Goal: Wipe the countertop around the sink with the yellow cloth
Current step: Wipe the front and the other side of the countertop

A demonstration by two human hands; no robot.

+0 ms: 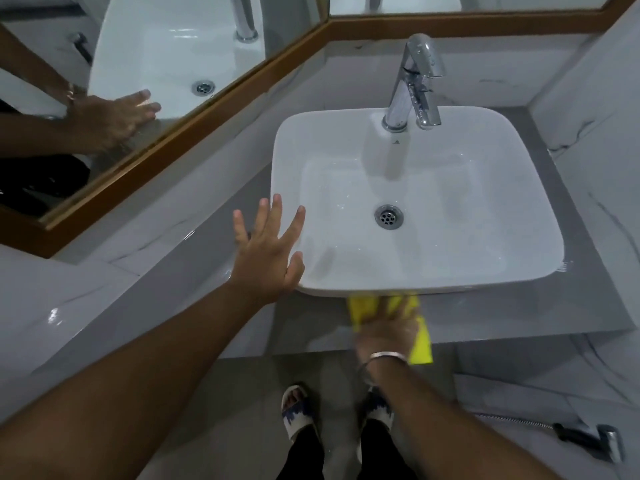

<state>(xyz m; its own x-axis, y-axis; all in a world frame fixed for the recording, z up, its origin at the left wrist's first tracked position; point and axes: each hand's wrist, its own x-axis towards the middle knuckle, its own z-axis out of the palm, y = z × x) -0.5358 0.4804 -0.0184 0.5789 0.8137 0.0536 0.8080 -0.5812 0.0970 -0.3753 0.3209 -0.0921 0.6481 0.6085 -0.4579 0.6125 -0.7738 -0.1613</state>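
On the grey countertop [485, 313], at the front edge just below the sink [519, 216]: right hand [388, 327] pressed flat over the yellow cloth [420, 344], fingers spread on top of it, not clenched; blurred, so exact finger spacing hard to tell. Cloth bunched under the palm, one end tucked under the sink rim, the other hanging past the counter edge. At the sink's front left corner: left hand [268, 252] wide open, five fingers splayed, holding nothing, thumb touching the rim. One sink, one drain [389, 216], one chrome tap [414, 84], one cloth. One bangle [386, 356] on the right wrist. Two sandalled feet [298, 410] on the floor below. One sprayer [592, 436] low right.
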